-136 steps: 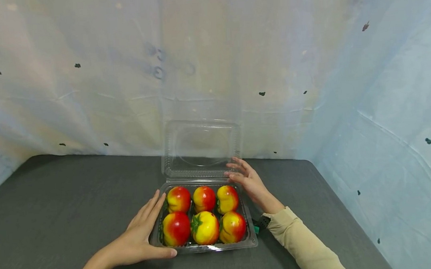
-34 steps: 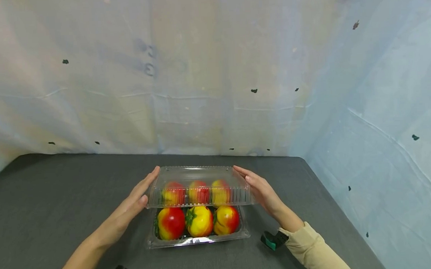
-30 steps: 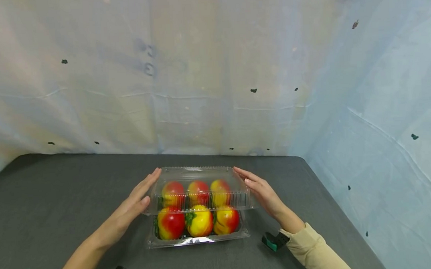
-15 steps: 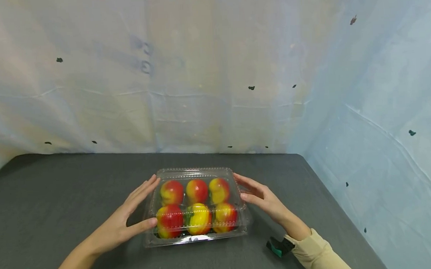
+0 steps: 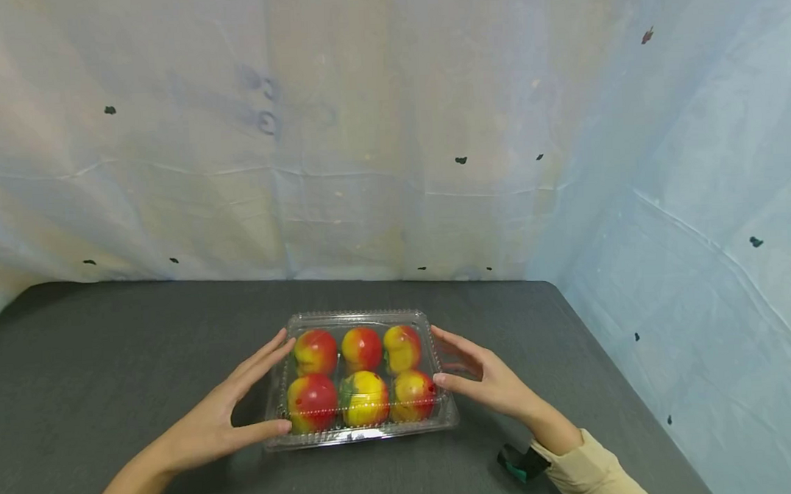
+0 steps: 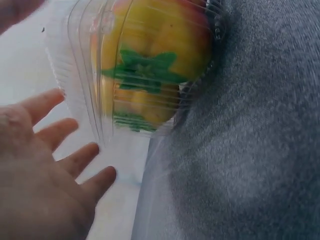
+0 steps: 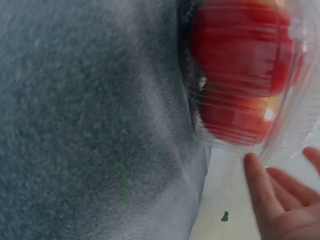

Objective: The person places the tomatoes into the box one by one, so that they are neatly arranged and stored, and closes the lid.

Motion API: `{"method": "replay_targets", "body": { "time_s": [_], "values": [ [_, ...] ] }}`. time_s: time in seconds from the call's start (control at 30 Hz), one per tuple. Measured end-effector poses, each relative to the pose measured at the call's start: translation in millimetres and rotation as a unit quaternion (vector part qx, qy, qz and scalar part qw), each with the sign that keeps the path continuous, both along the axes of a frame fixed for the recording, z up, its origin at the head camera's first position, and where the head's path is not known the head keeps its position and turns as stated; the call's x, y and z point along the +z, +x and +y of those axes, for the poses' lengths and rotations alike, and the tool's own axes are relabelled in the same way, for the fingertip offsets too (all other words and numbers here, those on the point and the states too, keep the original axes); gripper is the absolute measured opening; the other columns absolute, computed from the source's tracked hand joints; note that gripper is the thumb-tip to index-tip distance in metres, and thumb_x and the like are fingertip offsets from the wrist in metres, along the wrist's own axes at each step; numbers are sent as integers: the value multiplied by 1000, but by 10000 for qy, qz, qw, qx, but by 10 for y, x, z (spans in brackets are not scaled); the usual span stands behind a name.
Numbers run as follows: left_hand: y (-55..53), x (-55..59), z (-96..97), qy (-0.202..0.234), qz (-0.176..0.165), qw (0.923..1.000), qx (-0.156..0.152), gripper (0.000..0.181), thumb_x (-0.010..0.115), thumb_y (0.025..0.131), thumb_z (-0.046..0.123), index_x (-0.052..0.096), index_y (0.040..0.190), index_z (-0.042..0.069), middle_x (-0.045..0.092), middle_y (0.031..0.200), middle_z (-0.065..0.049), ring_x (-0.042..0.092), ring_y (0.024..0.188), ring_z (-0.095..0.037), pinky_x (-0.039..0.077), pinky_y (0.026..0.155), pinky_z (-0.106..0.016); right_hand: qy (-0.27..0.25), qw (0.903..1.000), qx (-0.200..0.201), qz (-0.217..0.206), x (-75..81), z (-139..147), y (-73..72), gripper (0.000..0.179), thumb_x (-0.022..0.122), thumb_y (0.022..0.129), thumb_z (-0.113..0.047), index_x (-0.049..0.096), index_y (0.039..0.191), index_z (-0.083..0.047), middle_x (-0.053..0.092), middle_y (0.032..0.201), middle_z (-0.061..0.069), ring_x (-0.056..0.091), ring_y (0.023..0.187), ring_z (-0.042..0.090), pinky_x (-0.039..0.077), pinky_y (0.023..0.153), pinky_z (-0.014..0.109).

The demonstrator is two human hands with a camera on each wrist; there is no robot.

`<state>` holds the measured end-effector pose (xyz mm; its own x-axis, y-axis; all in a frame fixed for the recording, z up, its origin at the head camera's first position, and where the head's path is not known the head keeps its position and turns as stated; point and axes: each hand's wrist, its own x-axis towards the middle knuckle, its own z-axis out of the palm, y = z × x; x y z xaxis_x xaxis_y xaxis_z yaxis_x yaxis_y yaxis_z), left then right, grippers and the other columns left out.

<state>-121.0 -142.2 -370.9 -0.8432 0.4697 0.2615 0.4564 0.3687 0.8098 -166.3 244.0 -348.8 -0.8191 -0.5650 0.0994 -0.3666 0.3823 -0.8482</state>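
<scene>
A clear plastic clamshell box [image 5: 371, 437] sits on the dark table, its clear lid [image 5: 362, 318] lowered over two rows of fruits. These red-and-yellow fruits [image 5: 364, 399] look like tomatoes, and green leafy tops [image 6: 145, 70] show through the wall in the left wrist view. My left hand [image 5: 207, 421] is at the lid's left side, fingers spread, with thumb tip near the front corner. On the opposite side, my right hand [image 5: 497, 382] has its fingertips at the lid's right edge. Neither hand curls round the box.
The dark grey table [image 5: 141, 339] extends around the box to its back edge. A pale sheet [image 5: 364, 130] with dark spots hangs behind, and a bluish sheet [image 5: 711, 189] hangs on the right. Dark wrist straps [image 5: 523, 462] show below the forearms.
The lid, upright at first and then tilted half over the fruits, has come down over both rows. Both hands have followed its sides down and toward the front.
</scene>
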Motion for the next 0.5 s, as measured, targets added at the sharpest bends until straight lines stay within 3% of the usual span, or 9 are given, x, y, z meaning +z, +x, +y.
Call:
{"method": "replay_targets", "body": {
  "time_s": [0.17,0.33,0.5],
  "values": [
    [-7,-49,-59,-111,-245,9993,-262,88,70,85,22,16,155,29,4,161,-15,8,138,-58,26,80,-83,205,9949,-99,-978,26,31,27,63,55,98,-26,26,152,-9,37,149,23,52,123,37,51,94,40],
    [-14,-27,-86,-314,-535,9975,-345,89,67,88,24,10,155,31,-3,159,-22,3,137,-60,26,81,-83,389,9899,36,-1363,48,43,57,61,48,102,-28,21,153,-7,57,126,24,63,100,27,55,83,34],
    [-4,14,-97,-454,-1115,9922,-313,94,68,89,26,1,155,29,2,156,-28,22,133,-60,35,86,-75,476,9821,285,-1801,72,66,68,65,45,103,-33,12,156,-15,61,105,14,63,92,25,57,77,40]
  ]
}}
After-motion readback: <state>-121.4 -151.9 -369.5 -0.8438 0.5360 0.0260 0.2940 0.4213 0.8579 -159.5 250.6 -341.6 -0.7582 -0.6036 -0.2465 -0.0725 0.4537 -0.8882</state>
